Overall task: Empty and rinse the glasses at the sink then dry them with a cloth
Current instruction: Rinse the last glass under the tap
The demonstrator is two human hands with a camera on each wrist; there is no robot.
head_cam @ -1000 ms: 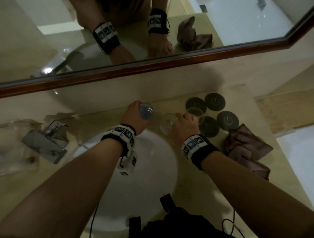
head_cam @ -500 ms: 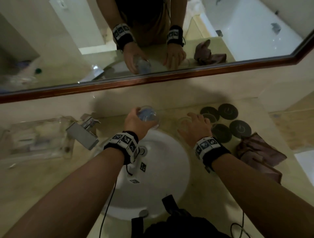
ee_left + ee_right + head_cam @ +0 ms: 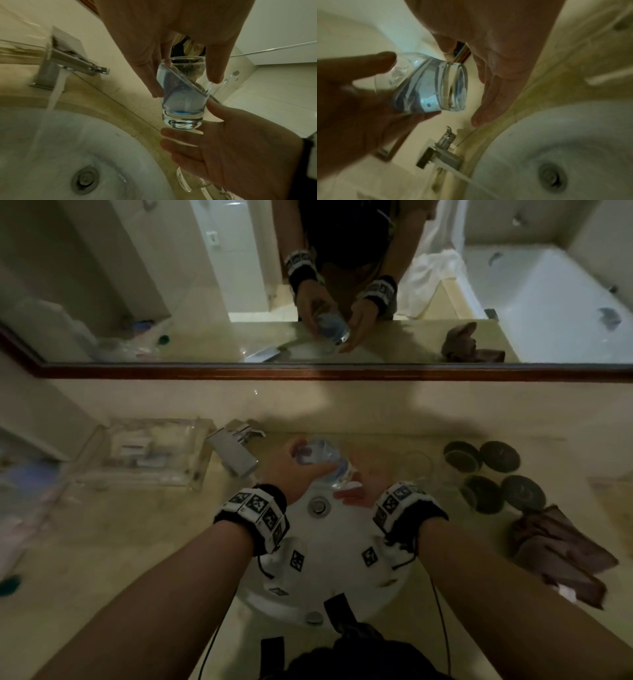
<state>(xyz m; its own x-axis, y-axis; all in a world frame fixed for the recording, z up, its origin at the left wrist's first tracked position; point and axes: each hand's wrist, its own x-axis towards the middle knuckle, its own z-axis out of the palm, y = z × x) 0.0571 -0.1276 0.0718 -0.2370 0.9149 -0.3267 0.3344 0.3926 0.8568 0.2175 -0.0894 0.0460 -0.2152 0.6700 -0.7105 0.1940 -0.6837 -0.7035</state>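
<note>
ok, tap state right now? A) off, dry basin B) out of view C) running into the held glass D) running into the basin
D: in the left wrist view a stream falls from the tap into the basin, well to the side of the glass that the left hand holds, with the right hand open under its base.

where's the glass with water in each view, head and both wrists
Head: glass with water sits upper centre, gripped by the left hand above the sink.
Left wrist: centre, between the fingers, base down.
Right wrist: left of centre, base toward the camera.
Shared landmark: the drain.
</note>
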